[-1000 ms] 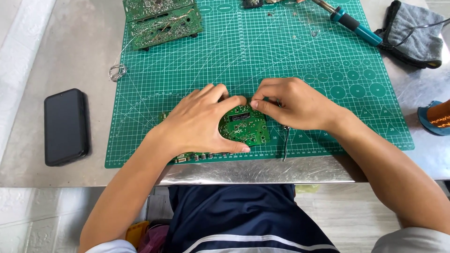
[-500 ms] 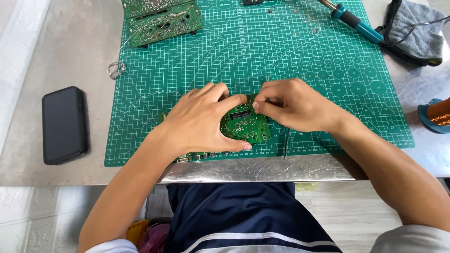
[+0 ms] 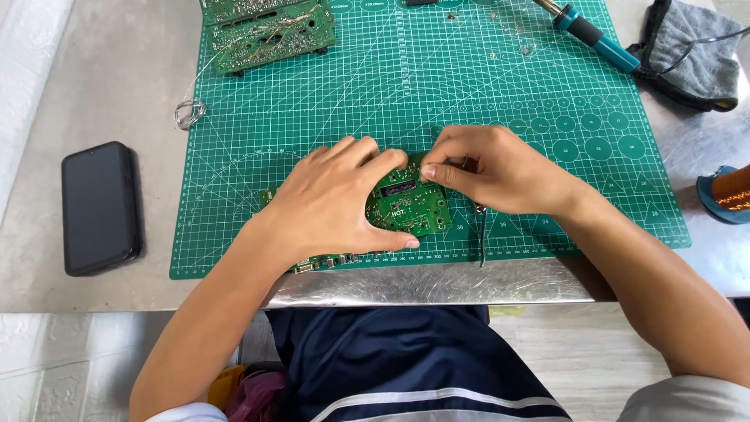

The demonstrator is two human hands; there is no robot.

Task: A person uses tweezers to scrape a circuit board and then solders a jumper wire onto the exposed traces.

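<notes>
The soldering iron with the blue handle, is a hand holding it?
No, the soldering iron lies alone at the mat's far edge; both hands are on the green circuit board.

The scene is bright and evenly lit, with soft daylight-like light and no hard-edged shadows. Only faint, diffuse shade lies under the left hand (image 3: 344,203) and the right hand (image 3: 500,172), on the green cutting mat (image 3: 406,94) just beneath them. The metal table edge (image 3: 437,285) nearest the person, just below the hands, gives a bright streaky glare. Right of the right hand the bare metal looks washed out. Focus is sharp around the hands; the mat's grid lines bow slightly toward the far corners.
</notes>
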